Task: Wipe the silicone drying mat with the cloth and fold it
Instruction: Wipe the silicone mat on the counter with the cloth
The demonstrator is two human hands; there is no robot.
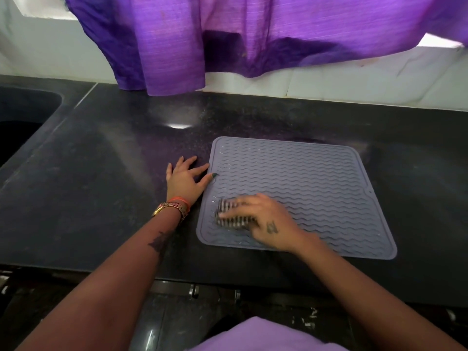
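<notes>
Silicone drying mat (316, 188), grey-lilac with wavy ridges and rounded corners, lies flat and unfolded on the dark speckled tabletop (101, 198), its near edge close to the tabletop's front lip. A few small bright specks sit between the ridges.

Nearest the viewer, the right hand (263, 221) rests palm down on the mat's near left part, wrist bent, a small tattoo on its back. Its fingers (228, 214) lie fairly straight and close together, pressing a small striped cloth (230, 214) against the ridges; the cloth is bunched under and just beyond the fingertips and is blurred, so its exact shape cannot be told.

Further out, the left hand (186, 178) lies flat on the tabletop just beside the mat's left edge. Its fingers (200, 171) are spread, the thumb tip touching the mat's rim, the others on bare tabletop. A gold watch (169, 209) and orange bands circle that wrist.

Beyond both sets of fingertips, a purple curtain (228, 41) hangs over the white tiled wall (354, 82). Far left of the left fingers is a dark sink (22, 117).
</notes>
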